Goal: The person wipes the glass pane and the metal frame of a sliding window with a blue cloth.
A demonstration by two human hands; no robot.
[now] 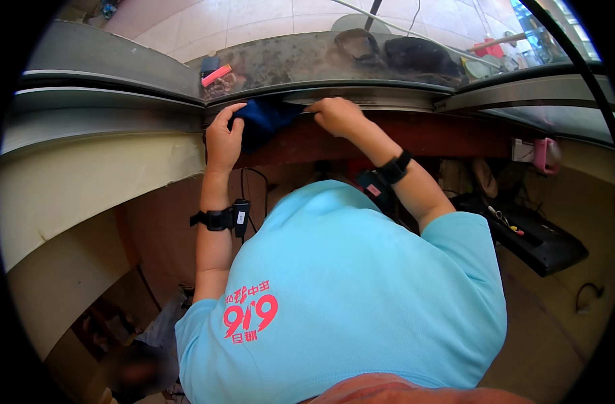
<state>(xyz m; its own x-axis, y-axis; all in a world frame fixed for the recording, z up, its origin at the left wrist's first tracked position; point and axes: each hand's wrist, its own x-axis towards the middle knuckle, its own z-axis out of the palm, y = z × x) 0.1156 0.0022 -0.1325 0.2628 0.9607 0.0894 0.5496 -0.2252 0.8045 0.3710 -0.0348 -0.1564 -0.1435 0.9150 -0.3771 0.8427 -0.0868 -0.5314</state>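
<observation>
A dark blue cloth [266,121] lies bunched over the metal window track [375,99] and hangs down over the reddish-brown sill below. My left hand [223,138] grips the cloth's left edge between thumb and fingers. At the cloth's right tip, my right hand [339,116] is closed in a pinch close above the track. Whether its fingertips hold the cloth's corner or some thin thing cannot be made out. Both forearms reach forward, each with a black strapped device on it.
Beyond the track runs a stained grey ledge [274,65] bearing a pink-red object [216,75] and a black bag [422,57]. Window frames flank both sides. At right are a pink holder [545,155] and a black tray [543,242]. Another person [142,363] is at lower left.
</observation>
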